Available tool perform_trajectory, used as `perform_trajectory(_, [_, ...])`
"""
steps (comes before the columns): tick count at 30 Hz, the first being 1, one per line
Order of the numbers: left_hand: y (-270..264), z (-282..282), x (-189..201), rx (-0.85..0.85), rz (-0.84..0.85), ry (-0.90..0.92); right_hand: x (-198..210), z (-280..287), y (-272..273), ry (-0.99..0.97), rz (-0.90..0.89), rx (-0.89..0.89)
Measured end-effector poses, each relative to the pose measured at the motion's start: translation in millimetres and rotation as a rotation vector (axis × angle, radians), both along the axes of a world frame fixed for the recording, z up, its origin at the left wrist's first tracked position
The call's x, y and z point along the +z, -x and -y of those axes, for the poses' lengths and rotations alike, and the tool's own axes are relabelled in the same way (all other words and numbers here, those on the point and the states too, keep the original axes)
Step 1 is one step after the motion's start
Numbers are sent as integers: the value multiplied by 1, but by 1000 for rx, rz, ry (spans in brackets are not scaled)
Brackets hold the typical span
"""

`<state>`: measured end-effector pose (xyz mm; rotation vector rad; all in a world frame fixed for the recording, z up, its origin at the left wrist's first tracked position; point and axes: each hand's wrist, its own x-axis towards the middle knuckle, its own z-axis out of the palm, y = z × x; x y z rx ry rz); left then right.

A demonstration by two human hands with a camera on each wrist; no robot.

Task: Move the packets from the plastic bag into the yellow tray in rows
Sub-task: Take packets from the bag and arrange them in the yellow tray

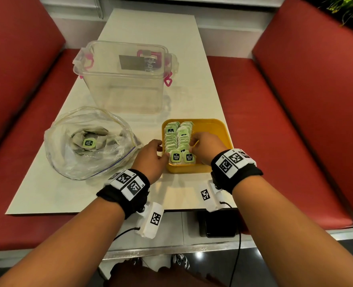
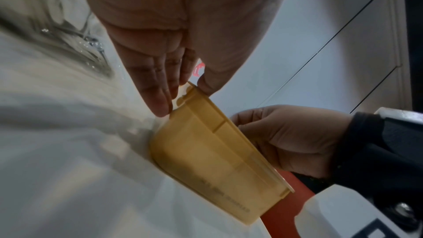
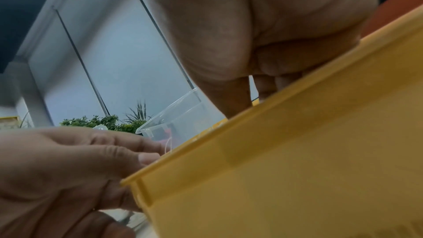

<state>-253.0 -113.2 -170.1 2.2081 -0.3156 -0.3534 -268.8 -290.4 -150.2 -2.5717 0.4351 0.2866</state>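
The head camera looks steeply down on the table (image 1: 150,34); both wrist cameras sit low, close beside the yellow tray (image 2: 206,151), which all 3 views share.

Booth setting. Pale surface (image 1: 148,27) between two red padded benches (image 1: 22,65) (image 1: 316,83). White panelled wall (image 3: 128,52) behind. Green plants (image 1: 345,7) at far right corner. Glossy tiled floor (image 1: 198,253) below.

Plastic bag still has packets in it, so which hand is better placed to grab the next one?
Probably the left hand. It sits at the yellow tray's left rim, beside the plastic bag; the right hand is inside the tray, across the packet rows.
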Motion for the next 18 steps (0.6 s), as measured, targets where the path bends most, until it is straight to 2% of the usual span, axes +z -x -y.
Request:
perform_trajectory(3, [0,0,1,-5,6,-10,7,-4,-5,38,61,52])
perform_trajectory(10, [0,1,0,2,-1,1,6,-12,-16,104,-11,194])
perform_trajectory(18, [-1,0,-1,-7,1,-13,8,-12,-14,191,-28,168])
